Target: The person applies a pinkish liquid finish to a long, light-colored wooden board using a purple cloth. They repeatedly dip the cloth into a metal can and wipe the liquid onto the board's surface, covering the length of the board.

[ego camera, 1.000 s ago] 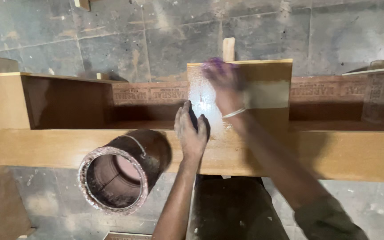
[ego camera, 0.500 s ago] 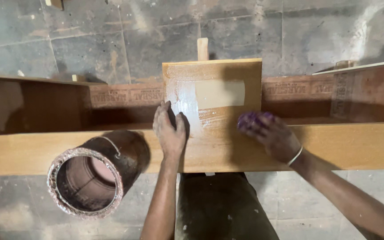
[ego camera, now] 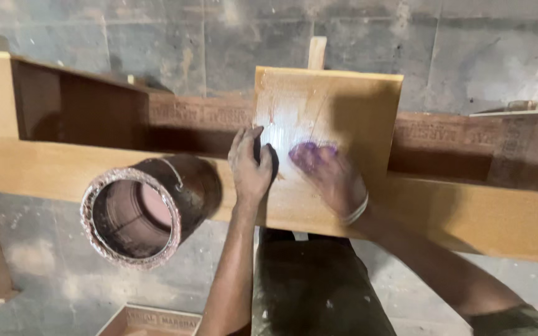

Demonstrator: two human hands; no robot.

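Note:
A flat light-brown wooden board point(ego camera: 356, 106) lies across a long wooden frame point(ego camera: 45, 168), its surface glossy and wet in the middle. My left hand point(ego camera: 250, 168) presses down on the board's left side, fingers curled over something small and dark. My right hand point(ego camera: 331, 177) rests on the board beside it, fingers closed on a purple cloth point(ego camera: 306, 152) that touches the wet surface. A thin bangle sits on my right wrist.
A round metal tin point(ego camera: 135, 214) with a crusted rim lies tilted on the frame's near rail, left of my hands. A thin wooden strip point(ego camera: 317, 53) sticks out behind the board. Grey concrete floor lies beyond. A cardboard piece point(ego camera: 151, 320) lies below.
My right hand with the purple cloth has swept from the board's top to its right side and now to the middle. My left hand stays on the board.

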